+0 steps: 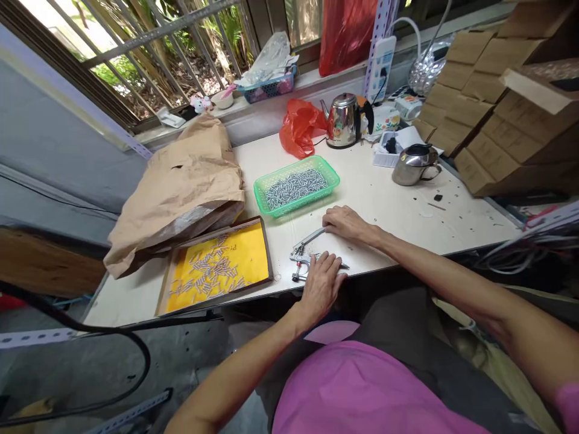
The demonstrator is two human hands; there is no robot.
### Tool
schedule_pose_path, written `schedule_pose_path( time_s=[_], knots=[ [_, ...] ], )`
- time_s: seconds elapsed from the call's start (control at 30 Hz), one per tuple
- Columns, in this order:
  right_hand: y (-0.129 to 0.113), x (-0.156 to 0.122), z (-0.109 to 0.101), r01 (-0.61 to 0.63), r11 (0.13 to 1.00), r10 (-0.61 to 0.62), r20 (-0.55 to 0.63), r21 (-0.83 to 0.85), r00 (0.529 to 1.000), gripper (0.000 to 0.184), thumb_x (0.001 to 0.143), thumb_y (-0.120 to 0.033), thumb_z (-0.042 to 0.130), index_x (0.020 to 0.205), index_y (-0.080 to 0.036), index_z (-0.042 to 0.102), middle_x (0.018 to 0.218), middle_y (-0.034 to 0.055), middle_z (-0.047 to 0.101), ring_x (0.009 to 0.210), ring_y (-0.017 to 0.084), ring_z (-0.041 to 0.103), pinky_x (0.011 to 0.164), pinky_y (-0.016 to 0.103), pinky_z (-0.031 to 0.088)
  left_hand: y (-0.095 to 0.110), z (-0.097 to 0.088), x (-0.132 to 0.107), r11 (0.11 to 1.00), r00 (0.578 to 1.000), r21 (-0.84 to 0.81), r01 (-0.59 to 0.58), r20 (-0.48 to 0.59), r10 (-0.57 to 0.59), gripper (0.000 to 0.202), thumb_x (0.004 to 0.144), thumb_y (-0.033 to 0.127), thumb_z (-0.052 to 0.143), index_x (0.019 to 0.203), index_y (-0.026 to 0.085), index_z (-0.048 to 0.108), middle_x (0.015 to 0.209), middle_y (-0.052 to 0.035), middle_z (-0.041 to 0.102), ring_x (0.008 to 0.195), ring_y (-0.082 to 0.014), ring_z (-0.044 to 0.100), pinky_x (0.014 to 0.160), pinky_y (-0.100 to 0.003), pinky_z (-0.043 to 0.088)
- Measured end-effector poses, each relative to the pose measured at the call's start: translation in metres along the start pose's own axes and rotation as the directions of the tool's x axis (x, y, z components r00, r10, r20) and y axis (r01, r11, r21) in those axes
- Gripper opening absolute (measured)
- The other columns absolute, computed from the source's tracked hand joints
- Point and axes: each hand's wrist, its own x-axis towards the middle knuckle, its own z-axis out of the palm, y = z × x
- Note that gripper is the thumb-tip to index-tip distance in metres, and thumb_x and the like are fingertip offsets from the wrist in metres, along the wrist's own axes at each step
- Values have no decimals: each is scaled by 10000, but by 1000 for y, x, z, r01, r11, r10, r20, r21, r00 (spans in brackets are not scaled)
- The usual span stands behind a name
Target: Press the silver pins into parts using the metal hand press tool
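A grey metal lever tool [298, 258] with springs, like a pair of hand pliers, lies at the table's front edge. My right hand [346, 222] is closed round the far end of its upper handle. Palm down, my left hand [322, 280] rests with bent fingers over the lower handle, whose tip pokes out on the right. Anything beneath those fingers is hidden. Left of the tool, a shallow tray [266, 250] with a yellow bottom holds scattered small metal pins [217, 268]. Behind it, a green plastic basket [296, 208] contains a heap of similar small metal pieces [296, 188].
A large brown paper bag [185, 175] lies behind the tray. Toward the back stand a red plastic bag [301, 128], a steel kettle [344, 122] and a small steel pot [415, 166]. Stacked cardboard boxes [511, 120] crowd the right side.
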Motion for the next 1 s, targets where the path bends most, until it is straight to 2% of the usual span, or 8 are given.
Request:
schedule_pose_path(
  time_s=[0.13,0.23,0.4,0.5,0.6,0.67,0.87,1.0],
  knots=[
    [-38,5,-7,219,975,-218,32,-32,976,190,915,-244,539,1030,-217,687,1023,87,618,969,225,514,779,326,307,1,0,-2,999,999,-28,-35,-29,34,409,940,312,474,1320,159,480,1362,-158,528,1350,-305,400,1113,-564,298],
    [-76,2,-3,477,879,-474,102,-13,875,157,903,-268,558,891,-232,710,981,76,603,965,227,474,737,321,300,5,-2,-18,992,993,-51,-113,-35,111,443,917,317,515,1330,162,475,1295,-157,565,1262,-292,492,1048,-485,411],
    [-105,0,15,625,776,-616,113,-85,780,166,864,-190,553,739,-161,658,910,103,593,906,228,466,722,342,312,-5,-32,-65,979,975,16,-203,-88,204,238,940,230,463,1114,175,616,1094,-89,659,1068,-196,587,926,-327,488],
    [-106,4,19,593,805,-593,15,-15,805,181,899,-192,499,808,-157,651,905,98,613,870,210,505,745,340,339,-37,-70,-87,980,979,186,75,-198,-37,227,947,215,444,1041,187,649,966,-77,670,911,-185,586,826,-324,491],
    [-103,16,3,501,857,-472,-206,120,857,195,935,-201,443,900,-147,627,901,87,631,844,188,544,771,327,380,-82,-109,-94,845,884,303,441,-310,-350,258,953,229,429,1024,189,674,936,-84,654,912,-212,552,833,-347,464],
    [-98,33,-17,426,884,-343,-353,193,871,190,938,-207,432,901,-146,608,880,84,630,814,182,554,751,314,407,-109,-125,-93,755,825,338,562,-287,-487,261,944,234,444,1017,177,687,942,-90,645,944,-228,536,827,-338,450],
    [-73,88,-75,242,958,-147,-460,154,876,213,891,-252,566,1078,-154,597,1022,105,623,907,217,580,799,338,457,-141,-135,-85,688,809,473,550,-98,-580,310,923,235,427,809,175,709,956,-110,627,1000,-244,531,826,-319,416],
    [-68,74,-74,250,960,-172,-433,129,885,279,900,-266,583,1157,-156,580,1082,101,605,955,204,588,843,331,465,-151,-135,-83,670,789,471,574,-97,-607,269,886,190,439,810,170,696,949,-108,645,989,-240,557,833,-316,409]
  ],
)
